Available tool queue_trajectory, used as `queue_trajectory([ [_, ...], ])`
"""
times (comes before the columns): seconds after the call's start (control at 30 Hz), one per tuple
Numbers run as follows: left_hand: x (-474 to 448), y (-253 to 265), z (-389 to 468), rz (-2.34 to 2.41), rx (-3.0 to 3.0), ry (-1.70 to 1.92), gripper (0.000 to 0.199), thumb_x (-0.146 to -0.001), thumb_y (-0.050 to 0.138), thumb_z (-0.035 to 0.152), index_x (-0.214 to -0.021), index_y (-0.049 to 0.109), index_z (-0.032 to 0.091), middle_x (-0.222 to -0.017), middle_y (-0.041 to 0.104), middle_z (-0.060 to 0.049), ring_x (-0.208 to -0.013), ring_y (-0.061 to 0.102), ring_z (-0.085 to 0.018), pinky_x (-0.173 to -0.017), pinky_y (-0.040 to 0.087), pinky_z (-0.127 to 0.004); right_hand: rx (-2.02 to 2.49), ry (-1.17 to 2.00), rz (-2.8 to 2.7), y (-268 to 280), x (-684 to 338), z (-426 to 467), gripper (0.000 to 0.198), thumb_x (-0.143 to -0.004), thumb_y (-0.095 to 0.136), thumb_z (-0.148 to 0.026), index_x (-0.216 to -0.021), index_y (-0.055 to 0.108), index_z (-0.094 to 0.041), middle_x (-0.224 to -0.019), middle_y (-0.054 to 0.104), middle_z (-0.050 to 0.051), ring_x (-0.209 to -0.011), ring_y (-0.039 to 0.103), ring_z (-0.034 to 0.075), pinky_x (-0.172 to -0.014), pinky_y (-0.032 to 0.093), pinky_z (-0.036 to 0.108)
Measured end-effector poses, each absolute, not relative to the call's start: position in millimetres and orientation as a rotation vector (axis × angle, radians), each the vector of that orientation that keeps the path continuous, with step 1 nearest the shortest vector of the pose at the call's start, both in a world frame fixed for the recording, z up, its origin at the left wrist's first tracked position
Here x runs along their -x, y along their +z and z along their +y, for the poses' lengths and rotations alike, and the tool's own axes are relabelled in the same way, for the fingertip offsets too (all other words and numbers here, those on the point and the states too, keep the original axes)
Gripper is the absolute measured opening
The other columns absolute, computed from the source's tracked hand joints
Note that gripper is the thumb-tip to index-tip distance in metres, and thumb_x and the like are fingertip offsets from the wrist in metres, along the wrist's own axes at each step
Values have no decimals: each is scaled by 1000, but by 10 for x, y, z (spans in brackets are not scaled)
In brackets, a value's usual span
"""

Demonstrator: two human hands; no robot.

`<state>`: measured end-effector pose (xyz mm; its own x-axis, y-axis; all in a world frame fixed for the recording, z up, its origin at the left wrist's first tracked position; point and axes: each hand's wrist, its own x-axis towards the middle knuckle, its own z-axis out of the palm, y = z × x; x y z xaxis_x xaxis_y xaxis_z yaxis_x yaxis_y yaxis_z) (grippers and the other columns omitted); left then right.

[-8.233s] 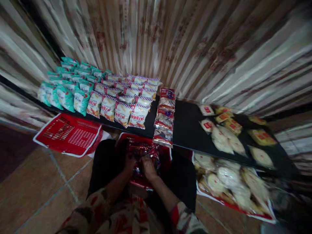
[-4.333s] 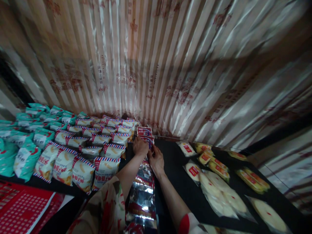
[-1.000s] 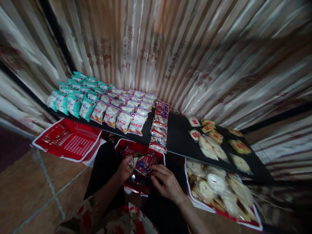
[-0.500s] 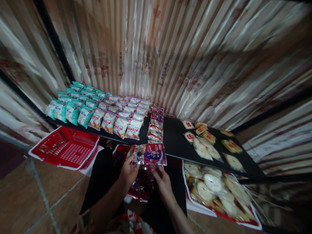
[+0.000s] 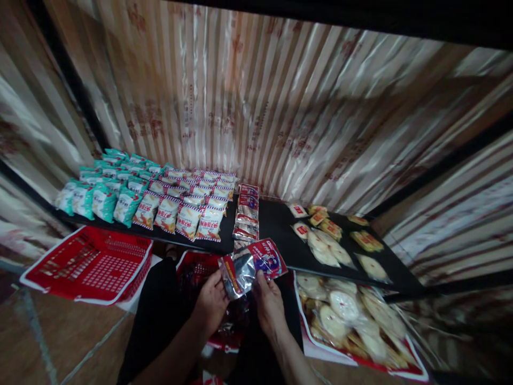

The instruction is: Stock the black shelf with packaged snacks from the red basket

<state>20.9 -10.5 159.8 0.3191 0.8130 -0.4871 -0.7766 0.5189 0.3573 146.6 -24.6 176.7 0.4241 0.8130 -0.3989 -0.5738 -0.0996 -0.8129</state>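
Head view: both hands hold one glossy packet (image 5: 253,267) in front of the person, above a red basket (image 5: 226,344) that sits between the knees. The left hand (image 5: 211,302) pinches the packet's left end, fingers closed on it; the right hand (image 5: 269,305) grips its lower edge, with the thumb on the front. The packet is tilted, its right end higher, with a shiny grey part on the left and a red and purple print on the right. In the picture it overlaps the near end of a row of similar packets (image 5: 246,214) on a black shelf (image 5: 276,230); whether it touches them I cannot tell.

Left of that row stand white snack bags (image 5: 184,214) with striped tops, and farther left mint-green bags (image 5: 106,203). To its right, well apart, lie flat yellow packs (image 5: 331,229) and round pale packs (image 5: 324,246). Under the shelf's left part, another red basket (image 5: 88,267) shows its perforated wall; under the right part, a white-rimmed basket (image 5: 304,321) is full of wrapped pale rounds. Behind the shelf hangs a striped, shiny sheet (image 5: 256,107).
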Motion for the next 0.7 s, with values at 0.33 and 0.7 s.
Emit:
queue_trajectory([
  [0.33, -355, 1566, 71, 845, -448, 914, 48, -66, 75, 34, -107, 61, 14, -94, 70, -8, -78, 66, -18, -73, 49, -30, 1173, 1198, -367, 1797, -1789, -154, 45, -57, 81, -43, -92, 65, -20, -81, 73, 4, -75, 68, 22, -68, 53, 32],
  [0.7, -761, 1587, 579, 1040, -608, 1041, 41, -59, 77, 45, -83, 67, 14, -83, 68, -5, -69, 62, -14, -59, 47, -22, 1247, 1051, -539, 1672, -2094, 499, 64, -56, 78, -37, -113, 55, -22, -87, 72, 2, -74, 66, 19, -65, 52, 29],
])
